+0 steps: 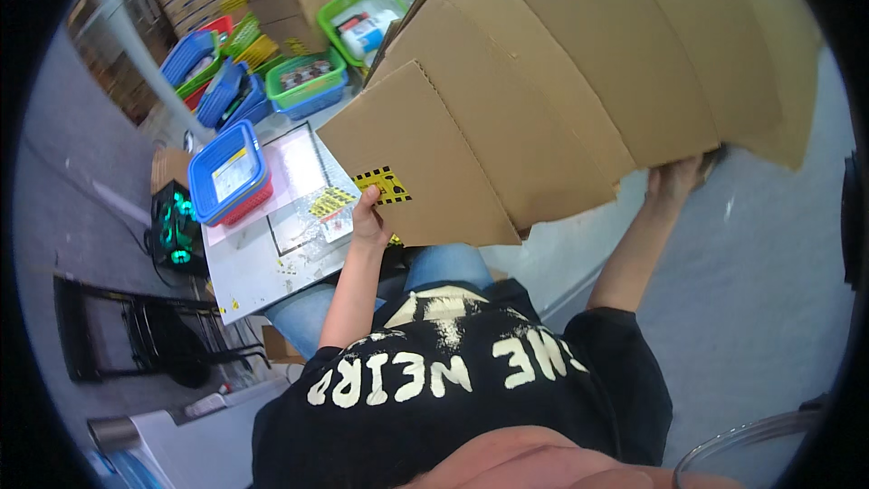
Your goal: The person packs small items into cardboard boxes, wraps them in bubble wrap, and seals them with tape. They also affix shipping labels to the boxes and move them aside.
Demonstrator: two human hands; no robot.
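Several flattened cardboard boxes [543,75], overlapping in a fanned stack, span the space before me from the middle to the upper right. My left hand [370,221] grips the lower left edge of the nearest sheet, its thumb on top beside a yellow and black warning sticker [390,185]. At the stack's lower right edge, my right hand [675,176] holds the boxes from below, its fingers partly hidden. More yellow and black striped stickers [331,202] lie on the white table [251,285] to the left of my left hand.
Nested blue and red plastic baskets [231,173] stand on the table's left side. Beyond are green baskets [305,81] with goods and a pile of blue baskets [220,92]. A computer case with green lights [178,231] and a black folding chair [136,333] are at the left.
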